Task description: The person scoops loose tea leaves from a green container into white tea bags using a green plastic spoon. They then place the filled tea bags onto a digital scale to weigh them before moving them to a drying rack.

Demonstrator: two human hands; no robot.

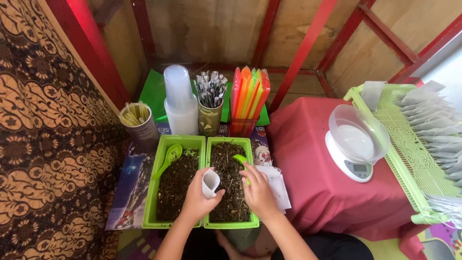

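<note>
Two green trays of dark dried leaves sit side by side, the left tray [153, 192] and the right tray [250, 144]. My left hand [196, 202] holds a small white paper pouch [210, 183] open over the gap between them. My right hand [259, 192] grips a green scoop [239, 159] whose bowl lies on the leaves of the right tray. A second green spoon [169, 158] rests in the left tray, untouched.
Behind the trays stand a tin of straws [138, 120], stacked clear cups [179, 98], a cup of wrapped sticks [210, 103] and bright plastic strips [250, 96]. A white kitchen scale with a clear bowl [355, 144] sits on red cloth. White pouches fill a green basket [409, 159] at right.
</note>
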